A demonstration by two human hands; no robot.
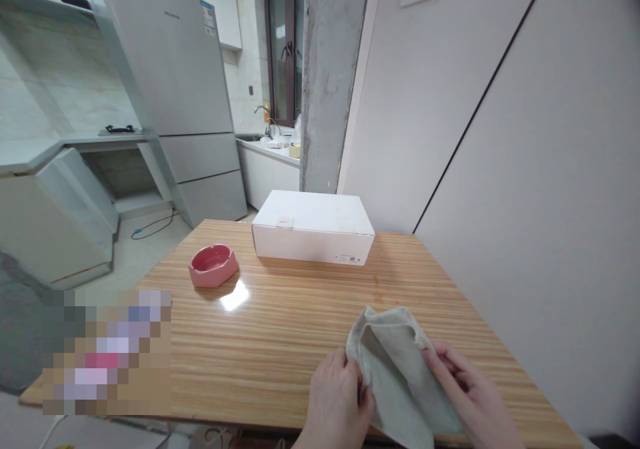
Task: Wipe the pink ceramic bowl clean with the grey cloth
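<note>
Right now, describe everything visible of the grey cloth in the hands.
The cloth is pale grey-beige, soft-looking fabric with a slightly frayed top edge. It is rumpled and folded over, held over the near edge of the wooden table. The left hand grips its left edge and the right hand pinches its right side.

Cloth (400, 369): matt, soft woven fabric. Table (280, 342): glossy striped wood. Box (314, 227): matt white card. Pink dish (213, 265) at 10 o'clock: smooth glaze.

wooden table (280, 349) bears white box (314, 229), pink ashtray (213, 265), grey cloth (395, 362).
</note>
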